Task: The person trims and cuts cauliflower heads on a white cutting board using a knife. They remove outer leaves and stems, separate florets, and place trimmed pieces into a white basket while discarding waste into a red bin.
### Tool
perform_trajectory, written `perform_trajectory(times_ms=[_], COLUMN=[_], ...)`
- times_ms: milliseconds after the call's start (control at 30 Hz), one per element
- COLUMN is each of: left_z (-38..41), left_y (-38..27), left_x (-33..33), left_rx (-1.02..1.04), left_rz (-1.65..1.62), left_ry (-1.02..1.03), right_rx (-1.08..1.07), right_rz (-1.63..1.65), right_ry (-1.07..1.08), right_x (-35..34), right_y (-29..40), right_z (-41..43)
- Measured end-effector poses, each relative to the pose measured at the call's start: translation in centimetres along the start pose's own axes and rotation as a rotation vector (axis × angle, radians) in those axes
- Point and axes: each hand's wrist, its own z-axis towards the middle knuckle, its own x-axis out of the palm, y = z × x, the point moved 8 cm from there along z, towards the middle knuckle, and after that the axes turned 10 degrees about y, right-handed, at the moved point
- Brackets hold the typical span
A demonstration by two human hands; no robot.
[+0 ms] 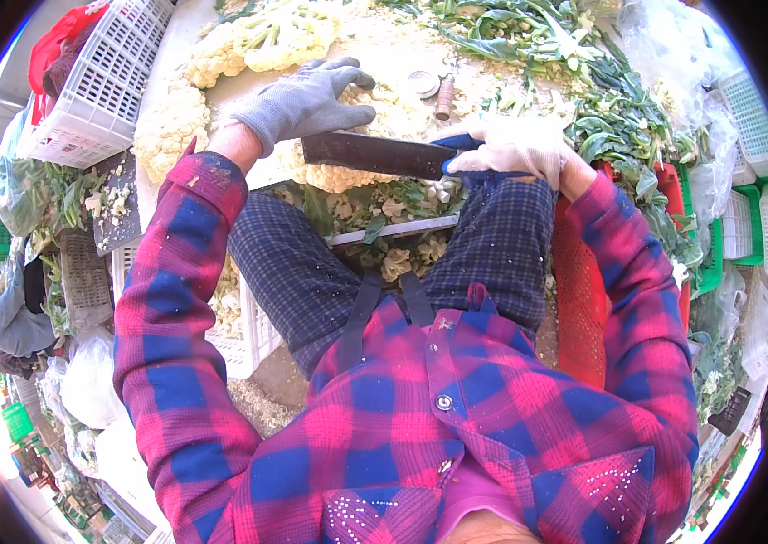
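Note:
My left hand [312,98], in a grey work glove, reaches over a cauliflower head [343,178] with its fingers spread; whether its palm touches the head is hidden. A white and blue glove covers my right hand [506,153], which grips a cleaver [377,153]. The dark blade points left, across the front of that cauliflower. More cauliflower [289,34] lies beyond my left hand, and another pale head [170,132] is to its left. Past the blade, a round metal lid or disc [423,84] and a ribbed brown cylinder [445,97] lie on the white work surface among crumbs.
Cut green leaves [601,88] are heaped at the back right. A white plastic crate [108,75] stands at the left, a red crate [578,292] beside my right leg. Leaf and floret scraps [394,262] lie between my knees. A co-worker [20,319] is at the far left.

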Motion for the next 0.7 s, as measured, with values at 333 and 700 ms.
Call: perform_trajectory(times_ms=[333, 700], left_z=[0.0, 2.1], left_y=[3.0, 3.3], left_x=[1.0, -0.1], left_rx=[0.072, 0.187], left_rz=[0.014, 0.052], left_ry=[-0.365, -0.445], right_rx=[-0.107, -0.088], right_rz=[0.036, -0.006], right_ry=[0.020, 0.121], right_x=[-1.6, 1.1], right_y=[-1.2, -2.0], right_z=[5.0, 7.3])
